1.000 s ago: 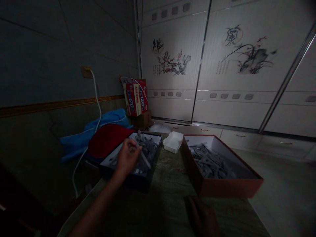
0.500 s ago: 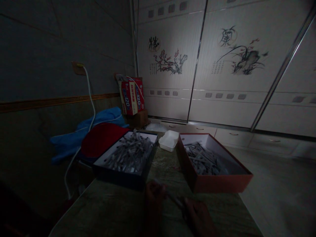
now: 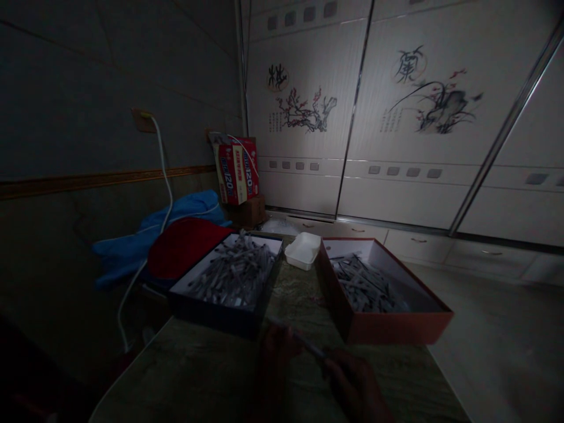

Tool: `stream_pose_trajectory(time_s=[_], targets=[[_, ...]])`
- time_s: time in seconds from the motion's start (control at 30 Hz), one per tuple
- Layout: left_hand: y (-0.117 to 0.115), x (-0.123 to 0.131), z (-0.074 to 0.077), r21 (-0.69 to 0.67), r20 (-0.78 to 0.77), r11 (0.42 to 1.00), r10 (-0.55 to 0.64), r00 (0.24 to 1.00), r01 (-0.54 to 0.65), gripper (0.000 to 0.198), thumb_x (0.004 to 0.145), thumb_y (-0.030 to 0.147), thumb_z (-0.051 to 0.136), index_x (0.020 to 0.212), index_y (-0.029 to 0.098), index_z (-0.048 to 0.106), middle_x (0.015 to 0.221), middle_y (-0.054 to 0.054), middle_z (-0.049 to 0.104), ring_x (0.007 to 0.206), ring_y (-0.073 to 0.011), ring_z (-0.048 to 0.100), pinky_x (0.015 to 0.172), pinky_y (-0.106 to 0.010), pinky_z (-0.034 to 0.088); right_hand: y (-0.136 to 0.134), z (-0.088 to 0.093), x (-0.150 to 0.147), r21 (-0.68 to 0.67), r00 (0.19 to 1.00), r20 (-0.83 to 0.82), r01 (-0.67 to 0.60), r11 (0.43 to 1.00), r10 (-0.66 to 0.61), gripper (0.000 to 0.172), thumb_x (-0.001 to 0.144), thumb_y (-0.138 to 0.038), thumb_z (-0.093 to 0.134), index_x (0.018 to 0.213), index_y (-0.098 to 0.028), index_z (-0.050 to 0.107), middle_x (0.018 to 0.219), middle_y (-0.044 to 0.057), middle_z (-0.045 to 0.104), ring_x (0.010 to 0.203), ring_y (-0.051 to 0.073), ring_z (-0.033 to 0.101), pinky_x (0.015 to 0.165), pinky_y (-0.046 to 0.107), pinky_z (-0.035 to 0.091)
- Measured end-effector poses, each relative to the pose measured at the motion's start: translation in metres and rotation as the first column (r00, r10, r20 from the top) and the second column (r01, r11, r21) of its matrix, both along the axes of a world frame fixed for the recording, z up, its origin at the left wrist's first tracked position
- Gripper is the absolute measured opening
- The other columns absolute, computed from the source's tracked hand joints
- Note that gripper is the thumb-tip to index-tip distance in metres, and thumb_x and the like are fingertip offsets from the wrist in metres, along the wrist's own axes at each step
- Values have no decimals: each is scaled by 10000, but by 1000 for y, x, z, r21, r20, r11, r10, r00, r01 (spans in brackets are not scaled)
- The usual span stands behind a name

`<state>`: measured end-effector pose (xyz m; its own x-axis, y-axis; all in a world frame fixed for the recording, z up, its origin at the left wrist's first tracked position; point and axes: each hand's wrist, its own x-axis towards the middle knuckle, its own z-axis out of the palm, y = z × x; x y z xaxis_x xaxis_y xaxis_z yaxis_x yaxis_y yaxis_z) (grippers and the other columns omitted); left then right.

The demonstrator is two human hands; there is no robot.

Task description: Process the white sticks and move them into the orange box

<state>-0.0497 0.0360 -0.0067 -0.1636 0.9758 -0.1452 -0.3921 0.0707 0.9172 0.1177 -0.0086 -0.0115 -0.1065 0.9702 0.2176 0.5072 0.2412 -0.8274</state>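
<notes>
One second ago the left hand [image 3: 278, 345] was above the dark blue box [image 3: 211, 312] with a thin pen-like stick [image 3: 309, 346]. Now this hand has come back over the near part of the table [image 3: 304, 294], and the stick reaches from its fingers to the right hand [image 3: 353, 376].

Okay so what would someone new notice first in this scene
Probably the pale doors across the back, decorated with plants. Next, the red box at right and the dark box at left, both holding slim grey pieces. Low in front, in dim light, the left hand and right hand hold a slim stick.
</notes>
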Motion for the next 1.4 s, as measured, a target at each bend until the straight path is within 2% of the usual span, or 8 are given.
stream_pose_trajectory(time_s=[0.17, 0.4, 0.63, 0.77, 0.97, 1.13, 1.3, 1.4], targets=[[1, 3, 1, -29, 81, 1000, 11, 997, -9, 394, 568, 444, 762, 787, 164, 592, 708, -41, 713, 675, -249, 703, 601, -356, 571, 1, -1, -2, 11, 998, -26, 51, 999, -50, 324, 848, -478, 489, 829, -186, 630, 662, 12, 634, 616, 166, 587, 564, 225, 416], [0, 4, -4, -14, 154, 1000, -13, 988, 15, 408, 582, 399, 773, 856, 168, 578, 769, -59, 728, 728, -264, 711, 654, -381, 578, 0, 1, -1, -24, 1000, 4, 22, 999, -22, 485, 928, -494, 266, 643, -211, 537, 585, -4, 570, 563, 145, 547, 566, 224, 403], [5, 2, -7, -27, 175, 999, -13, 985, 18, 390, 559, 389, 788, 801, 167, 577, 729, -44, 722, 726, -267, 709, 632, -373, 579, 2, -1, -2, -12, 997, -62, 42, 999, -43, 329, 880, -481, 427, 945, -192, 570, 732, 8, 618, 658, 159, 574, 614, 229, 418], [4, 3, -3, -30, 175, 999, -20, 984, 26, 394, 540, 390, 794, 784, 168, 577, 714, -42, 724, 712, -268, 710, 621, -375, 580, 4, -6, -2, -45, 999, -22, 35, 998, -36, 430, 930, -458, 298, 709, -197, 557, 600, -9, 563, 566, 144, 541, 554, 226, 380], [1, 4, 0, 1, 212, 1000, 7, 977, -7, 371, 558, 358, 785, 806, 185, 572, 756, -25, 722, 747, -270, 710, 647, -392, 584, 2, -1, -3, -25, 996, -46, 73, 997, -74, 323, 861, -481, 469, 945, -185, 570, 706, 3, 614, 649, 160, 573, 605, 221, 421], [1, 4, 1, -31, 177, 999, -8, 984, 13, 371, 560, 383, 779, 784, 171, 574, 725, -49, 726, 725, -269, 712, 624, -364, 582, 1, -5, -2, -32, 999, -29, 29, 999, -30, 435, 935, -447, 295, 663, -204, 532, 579, -14, 553, 553, 137, 536, 557, 216, 389], [5, 3, -4, -38, 220, 999, 17, 975, -8, 398, 538, 354, 793, 807, 172, 563, 732, -55, 731, 716, -276, 713, 616, -377, 581, 2, -7, -2, -33, 995, -46, 90, 995, -92, 320, 859, -478, 472, 942, -189, 581, 732, 12, 633, 653, 161, 579, 603, 223, 418], [6, 3, -7, -38, 216, 999, 6, 976, 2, 414, 538, 366, 796, 809, 167, 555, 728, -60, 728, 727, -284, 712, 613, -383, 581, 3, -7, -2, -53, 996, -57, 59, 997, -62, 391, 898, -489, 368, 773, -193, 591, 630, 2, 600, 597, 156, 566, 578, 227, 408]])
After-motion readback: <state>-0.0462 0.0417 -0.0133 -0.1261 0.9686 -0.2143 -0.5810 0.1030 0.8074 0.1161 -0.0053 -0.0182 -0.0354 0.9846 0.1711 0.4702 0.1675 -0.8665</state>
